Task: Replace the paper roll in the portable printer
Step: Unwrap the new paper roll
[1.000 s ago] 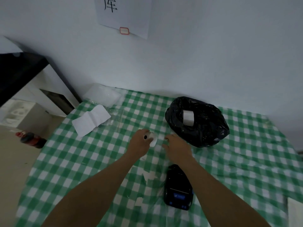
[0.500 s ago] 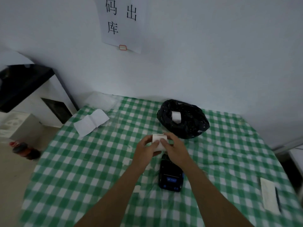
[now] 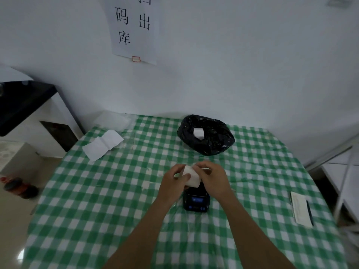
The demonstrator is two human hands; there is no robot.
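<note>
1. Fingers (image 3: 179,169) of left hand (image 3: 173,184): curled, pinching the left side of the paper roll (image 3: 191,176). Fingers of right hand (image 3: 213,176): bent over the roll's upper right edge, likewise pinching.
2. Paper roll: white, held at centre of frame, raised just above the far end of the portable printer (image 3: 196,199). Probably gripped from both sides to free or steady the loose end before loading.
3. Portable printer: black, lit blue display facing the near edge, directly below the hands. Compartment hidden by hands; lid state not discernible.
4. Black bag (image 3: 206,136): upper centre, mouth open, second white roll (image 3: 198,133) inside; likely the spent one, discarded.
5. White paper sheet (image 3: 103,144): creased, upper left of table.
6. Notepad with pen (image 3: 301,209): right edge.
7. Table (image 3: 97,200): green-and-white checked cloth.
8. Room: pale wall, posted sign (image 3: 134,28) with black characters, top centre; white cabinet (image 3: 38,121) at left.
</note>
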